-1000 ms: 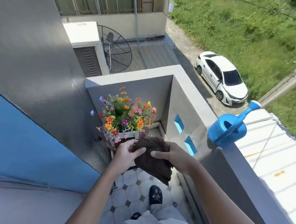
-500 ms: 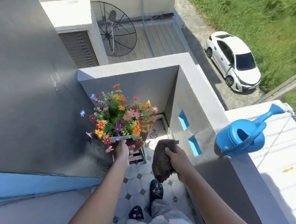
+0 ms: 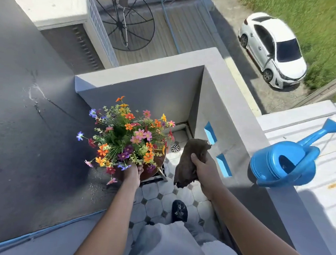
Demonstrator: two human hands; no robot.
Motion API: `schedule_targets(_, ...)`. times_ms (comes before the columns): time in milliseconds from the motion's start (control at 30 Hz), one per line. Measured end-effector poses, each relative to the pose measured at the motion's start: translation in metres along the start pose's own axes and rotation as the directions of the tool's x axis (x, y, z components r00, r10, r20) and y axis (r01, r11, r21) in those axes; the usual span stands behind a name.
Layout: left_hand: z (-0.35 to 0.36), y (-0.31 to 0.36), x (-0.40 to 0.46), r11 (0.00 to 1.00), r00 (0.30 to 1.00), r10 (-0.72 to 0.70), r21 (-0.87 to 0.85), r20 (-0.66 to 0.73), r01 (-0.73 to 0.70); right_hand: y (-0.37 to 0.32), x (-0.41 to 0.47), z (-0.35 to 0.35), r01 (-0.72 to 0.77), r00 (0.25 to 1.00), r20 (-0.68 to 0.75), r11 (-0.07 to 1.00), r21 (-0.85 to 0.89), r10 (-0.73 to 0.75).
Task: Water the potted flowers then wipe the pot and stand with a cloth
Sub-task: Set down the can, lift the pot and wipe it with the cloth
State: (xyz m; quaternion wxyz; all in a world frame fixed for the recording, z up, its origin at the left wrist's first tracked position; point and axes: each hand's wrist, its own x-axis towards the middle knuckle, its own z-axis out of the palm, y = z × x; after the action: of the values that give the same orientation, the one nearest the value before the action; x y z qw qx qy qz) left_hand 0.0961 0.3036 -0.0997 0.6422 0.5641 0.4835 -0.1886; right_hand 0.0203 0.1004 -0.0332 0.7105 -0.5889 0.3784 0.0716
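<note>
One pot (image 3: 152, 169) of mixed orange, pink, purple and blue flowers (image 3: 127, 136) sits on one metal stand (image 3: 163, 173) in the corner of a narrow balcony, close against the dark wall on the left. The left hand (image 3: 133, 173) is at the pot's near rim, its fingers curled over the edge under the blooms. The right hand (image 3: 205, 167) is clenched around one crumpled dark brown cloth (image 3: 190, 160), held in the air just right of the pot and apart from it. One blue watering can (image 3: 286, 163) rests on top of the parapet (image 3: 242, 132) to the right, spout pointing outward. Two blue rectangular openings pierce the parapet's inner face. One round drain (image 3: 175, 147) lies in the tiled floor (image 3: 153, 204), and one dark shoe (image 3: 179, 210) shows below. Beyond are one satellite dish (image 3: 123, 18) and one white car (image 3: 272, 49). No readable writing or brand shows on any of it.
</note>
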Motion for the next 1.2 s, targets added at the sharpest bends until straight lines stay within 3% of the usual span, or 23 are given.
schedule_targets(267, -0.033, 0.030, -0.023, 0.998, 0.996, 0.057, 0.009, 0.062, -0.058, -0.011, -0.006, 0.022, 0.067, 0.998, -0.001, 0.996, 0.059, -0.067)
schedule_targets(367, -0.048, 0.045, -0.060, 0.995, 0.986, 0.090, -0.060, 0.138, -0.083, -0.018, -0.010, 0.034, 0.116, 0.993, -0.025, 0.992, 0.048, -0.115)
schedule_targets(467, -0.063, 0.061, -0.093, 0.986, 0.961, 0.057, -0.163, 0.271, -0.013, -0.036, -0.011, 0.047, 0.173, 0.983, -0.071, 0.984, 0.047, -0.170)
schedule_targets(567, -0.073, 0.074, -0.127, 0.990, 0.910, 0.077, -0.141, 0.407, -0.021, -0.067, -0.011, 0.064, 0.264, 0.963, -0.060, 0.965, 0.008, -0.263)
schedule_targets(700, -0.080, 0.081, -0.129, 0.996, 0.913, 0.075, -0.079, 0.402, -0.047, -0.107, -0.034, 0.082, 0.399, 0.916, 0.029, 0.917, -0.001, -0.399)
schedule_targets(833, -0.078, 0.096, -0.138, 0.989, 0.920, 0.092, -0.144, 0.381, -0.040, -0.115, -0.064, 0.089, 0.603, 0.796, 0.114, 0.795, -0.064, -0.594)
schedule_targets(967, -0.072, 0.111, -0.151, 0.977, 0.870, 0.201, -0.152, 0.451, -0.147, -0.091, -0.088, 0.101, 0.638, 0.760, 0.190, 0.769, -0.037, -0.621)
schedule_targets(1033, -0.075, 0.118, -0.156, 0.975, 0.863, 0.192, -0.189, 0.467, -0.114, -0.071, -0.095, 0.099, 0.672, 0.738, 0.191, 0.730, -0.123, -0.647)
schedule_targets(1100, -0.077, 0.119, -0.163, 0.961, 0.861, 0.181, -0.273, 0.476, -0.051, -0.056, -0.091, 0.095, 0.662, 0.750, 0.154, 0.727, -0.182, -0.644)
schedule_targets(1200, -0.077, 0.115, -0.179, 0.952, 0.856, 0.193, -0.302, 0.480, -0.045, -0.053, -0.075, 0.087, 0.556, 0.827, 0.046, 0.804, -0.210, -0.560)
